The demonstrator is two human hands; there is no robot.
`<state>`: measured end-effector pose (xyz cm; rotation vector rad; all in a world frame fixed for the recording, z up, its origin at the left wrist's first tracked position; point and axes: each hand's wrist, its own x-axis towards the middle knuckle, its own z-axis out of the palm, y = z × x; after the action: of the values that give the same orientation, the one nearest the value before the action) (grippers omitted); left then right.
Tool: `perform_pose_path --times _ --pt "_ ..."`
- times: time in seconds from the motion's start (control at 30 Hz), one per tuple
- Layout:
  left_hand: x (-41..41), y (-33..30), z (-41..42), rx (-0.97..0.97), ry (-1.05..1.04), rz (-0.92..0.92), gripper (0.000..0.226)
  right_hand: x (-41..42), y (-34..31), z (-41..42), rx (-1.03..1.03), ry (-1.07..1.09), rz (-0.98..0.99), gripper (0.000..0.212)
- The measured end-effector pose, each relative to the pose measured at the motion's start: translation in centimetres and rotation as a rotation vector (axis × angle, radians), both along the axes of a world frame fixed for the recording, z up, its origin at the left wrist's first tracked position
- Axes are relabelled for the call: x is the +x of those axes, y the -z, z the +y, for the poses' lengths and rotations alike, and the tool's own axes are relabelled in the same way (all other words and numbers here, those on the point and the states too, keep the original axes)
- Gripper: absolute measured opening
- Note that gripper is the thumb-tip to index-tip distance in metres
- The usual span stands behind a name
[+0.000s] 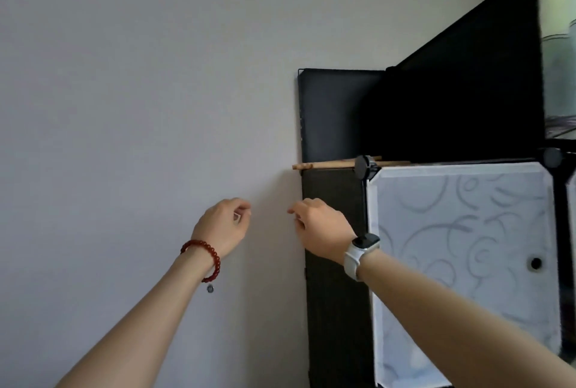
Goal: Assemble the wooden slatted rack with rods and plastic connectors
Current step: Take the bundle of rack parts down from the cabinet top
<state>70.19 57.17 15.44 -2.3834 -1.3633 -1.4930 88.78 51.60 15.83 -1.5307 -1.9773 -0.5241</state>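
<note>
While both the left hand (pixel 225 225) and right hand (pixel 318 225) hover loosely curled and seemingly empty at mid-frame, reach up squarely for the wooden rod (pixel 324 165).

Matt wooden rod (pixel 324 165), glossy black plastic connector (pixel 361 166), matt wall (pixel 140 91).

Wooden rods (pixel 324 165) lie atop the cabinet (pixel 461 263), right of both hands.
</note>
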Motion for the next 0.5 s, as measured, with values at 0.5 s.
perform_pose_path --times 0.5 --pt "2.7 -3.0 26.6 0.097 0.185 0.018 0.03 3.0 -8.7 24.6 0.075 0.981 -0.552 0.051"
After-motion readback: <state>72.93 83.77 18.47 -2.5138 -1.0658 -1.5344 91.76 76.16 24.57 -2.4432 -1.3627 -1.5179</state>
